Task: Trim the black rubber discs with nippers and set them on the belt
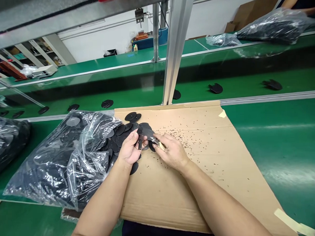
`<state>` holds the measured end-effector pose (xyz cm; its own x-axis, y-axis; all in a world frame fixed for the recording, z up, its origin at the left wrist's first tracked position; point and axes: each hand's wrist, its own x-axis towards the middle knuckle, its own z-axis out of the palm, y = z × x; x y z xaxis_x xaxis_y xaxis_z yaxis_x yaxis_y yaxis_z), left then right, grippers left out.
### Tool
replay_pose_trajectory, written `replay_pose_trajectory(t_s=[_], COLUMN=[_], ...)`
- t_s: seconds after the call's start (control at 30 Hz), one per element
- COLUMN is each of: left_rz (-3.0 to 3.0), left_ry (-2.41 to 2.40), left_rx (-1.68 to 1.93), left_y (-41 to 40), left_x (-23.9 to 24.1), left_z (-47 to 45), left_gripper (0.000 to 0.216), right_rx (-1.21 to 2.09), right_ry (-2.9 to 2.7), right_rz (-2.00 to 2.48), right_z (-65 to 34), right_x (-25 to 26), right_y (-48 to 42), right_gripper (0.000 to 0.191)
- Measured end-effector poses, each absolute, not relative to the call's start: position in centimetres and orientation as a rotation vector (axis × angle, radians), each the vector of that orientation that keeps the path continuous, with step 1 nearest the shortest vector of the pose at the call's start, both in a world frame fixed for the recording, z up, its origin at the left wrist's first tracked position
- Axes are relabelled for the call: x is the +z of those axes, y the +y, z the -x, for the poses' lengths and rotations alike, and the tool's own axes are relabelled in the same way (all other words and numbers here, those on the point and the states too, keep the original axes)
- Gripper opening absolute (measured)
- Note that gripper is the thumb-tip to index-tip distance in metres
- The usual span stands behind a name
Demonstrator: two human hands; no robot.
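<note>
My left hand (129,150) grips a round black plastic disc (140,136) on edge above the flat cardboard sheet (205,157). My right hand (171,151) is closed on a small pale-handled tool (158,144) whose tip meets the disc's rim. A pile of the same black discs (119,131) spills from an open clear plastic bag (71,159) just left of my hands. Small black shavings (189,139) are scattered over the cardboard to the right.
Single black discs (215,88) lie spaced along the green conveyor belt (249,80) behind the cardboard. An aluminium post (174,48) rises at the cardboard's far edge. More filled bags sit at the far left (7,140) and far right (270,26), where another person's arm (298,3) shows.
</note>
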<state>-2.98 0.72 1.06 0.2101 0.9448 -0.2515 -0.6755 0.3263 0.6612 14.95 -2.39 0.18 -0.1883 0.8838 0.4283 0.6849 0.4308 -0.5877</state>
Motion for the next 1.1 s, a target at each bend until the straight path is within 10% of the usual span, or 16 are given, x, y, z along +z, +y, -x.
replay_pose_trajectory(t_s=[1.1], left_rz=[-0.502], left_ry=[0.783], left_rx=[0.995], left_y=[0.2], left_x=[1.9], left_z=[2.5], left_gripper=[0.023], right_rx=[0.499], right_ry=[-2.226], right_rz=[1.456], right_z=[-14.5], right_x=[1.7], right_y=[-3.2], right_gripper=[0.032])
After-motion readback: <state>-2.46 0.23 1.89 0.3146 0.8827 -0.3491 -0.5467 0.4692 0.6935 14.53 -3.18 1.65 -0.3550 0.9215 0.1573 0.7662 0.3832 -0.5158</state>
